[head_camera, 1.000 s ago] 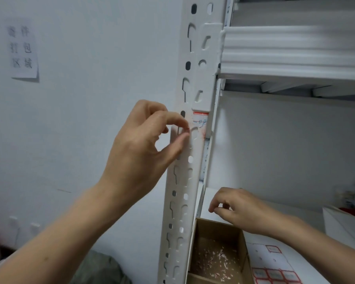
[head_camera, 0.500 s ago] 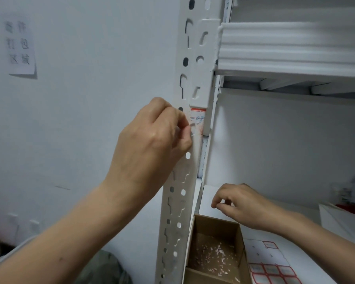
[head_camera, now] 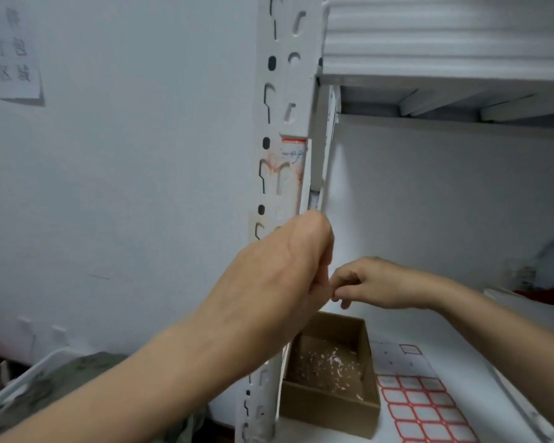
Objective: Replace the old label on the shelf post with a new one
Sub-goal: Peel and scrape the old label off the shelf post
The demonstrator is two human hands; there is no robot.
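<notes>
I see the torn old label [head_camera: 293, 152] on the shelf post [head_camera: 283, 91]. My left hand [head_camera: 269, 276], fingers curled from view, meets my right hand [head_camera: 376, 282], fingertips pinched; I can't tell what either holds. The cardboard box [head_camera: 327, 407] at the shelf [head_camera: 467, 343]'s left edge holds paper scraps [head_camera: 330, 362], with a label sheet [head_camera: 429, 414] beside it.

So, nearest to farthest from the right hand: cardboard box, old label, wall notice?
From the right hand, in the head view:
1. cardboard box, just below it.
2. old label, higher up, to its left.
3. wall notice, far left, top corner.
</notes>
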